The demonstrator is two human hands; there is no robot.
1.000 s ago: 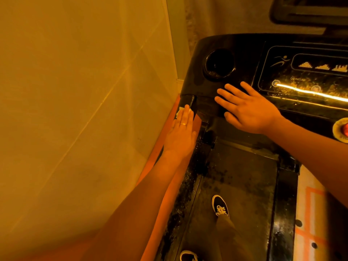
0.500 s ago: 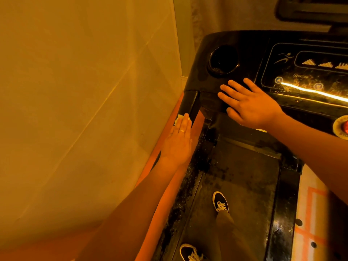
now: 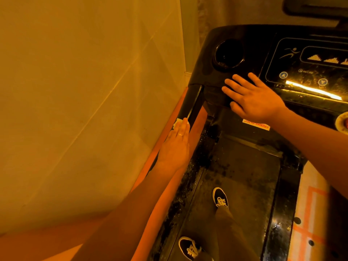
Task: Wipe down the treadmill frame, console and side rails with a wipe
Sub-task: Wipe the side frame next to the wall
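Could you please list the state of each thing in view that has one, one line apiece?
left hand: flat, pressing the wipe on the side rail
wipe: mostly hidden under the fingers
side rail: being wiped
right hand: open, flat on the console
console: unlit
cup holder: empty

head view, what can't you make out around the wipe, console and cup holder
- Wipe: only a pale corner shows, the left hand covers the rest.
- Console: right part cut off by the frame edge; glare streak hides the panel's lower edge.
- Cup holder: inside too dark to tell.
- Left rail: lower stretch hidden under hand and forearm.
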